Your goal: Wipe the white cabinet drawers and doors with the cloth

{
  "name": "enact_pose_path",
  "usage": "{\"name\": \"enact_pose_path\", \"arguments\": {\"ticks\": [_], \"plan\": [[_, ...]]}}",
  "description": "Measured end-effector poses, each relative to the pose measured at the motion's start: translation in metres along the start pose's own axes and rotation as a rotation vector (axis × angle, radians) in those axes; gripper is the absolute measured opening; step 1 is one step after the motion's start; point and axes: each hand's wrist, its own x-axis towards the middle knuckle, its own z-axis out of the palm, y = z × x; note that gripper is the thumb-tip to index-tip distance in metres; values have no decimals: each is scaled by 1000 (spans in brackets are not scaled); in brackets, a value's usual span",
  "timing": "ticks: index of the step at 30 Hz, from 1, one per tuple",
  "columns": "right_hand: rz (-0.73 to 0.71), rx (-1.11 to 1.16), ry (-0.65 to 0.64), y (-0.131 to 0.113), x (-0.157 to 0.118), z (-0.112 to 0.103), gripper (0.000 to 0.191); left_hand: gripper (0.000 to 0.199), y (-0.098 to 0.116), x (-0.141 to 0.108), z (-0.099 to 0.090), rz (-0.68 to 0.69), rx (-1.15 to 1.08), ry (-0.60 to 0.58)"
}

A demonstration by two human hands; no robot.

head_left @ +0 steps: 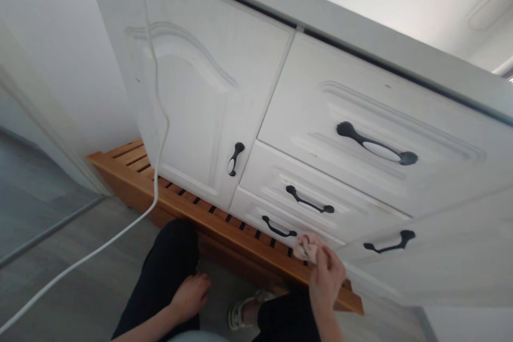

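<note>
My right hand pinches a crumpled pale pink cloth near the right end of a slatted wooden bench. The cloth is close to the lowest drawer's dark handle; whether it touches the drawer front or the slats is hard to tell. Loosely curled, my left hand rests by my left knee, with nothing visible in it. Behind the bench stands a white cabinet with a door on the left and several drawers, all closed.
A white cable hangs down the cabinet door, crosses the bench edge and runs to the lower left. Dark handles with white inlays, such as the top drawer handle, stick out. My shoe is on the grey floor below the bench.
</note>
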Motion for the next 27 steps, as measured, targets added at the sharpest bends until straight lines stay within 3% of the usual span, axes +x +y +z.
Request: {"name": "enact_pose_path", "arguments": {"ticks": [2, 4, 7, 9, 13, 19, 23, 27], "plan": [[-264, -74, -39, -58, 6, 43, 33, 33, 0, 0, 0, 5, -1, 5], [-433, -33, -32, -115, 21, 87, 36, 31, -1, -1, 1, 10, 2, 8], [-532, -48, -83, -180, 48, 142, 43, 30, -4, -6, 1, 17, 4, 13], [-570, -78, -160, -204, 60, 165, 46, 30, -7, -9, 2, 18, 1, 19], [-621, -128, -285, -210, 64, 177, 42, 31, -12, -12, 3, 30, -6, 27], [-905, -184, -492, -187, 56, 169, 27, 29, -9, -6, 1, 52, 27, 1], [-909, -208, -527, -190, 53, 176, 18, 29, -6, -8, 0, 47, 48, -5], [-853, -216, -488, -188, 54, 169, 24, 31, -8, -10, 1, 47, 72, -12]]}}
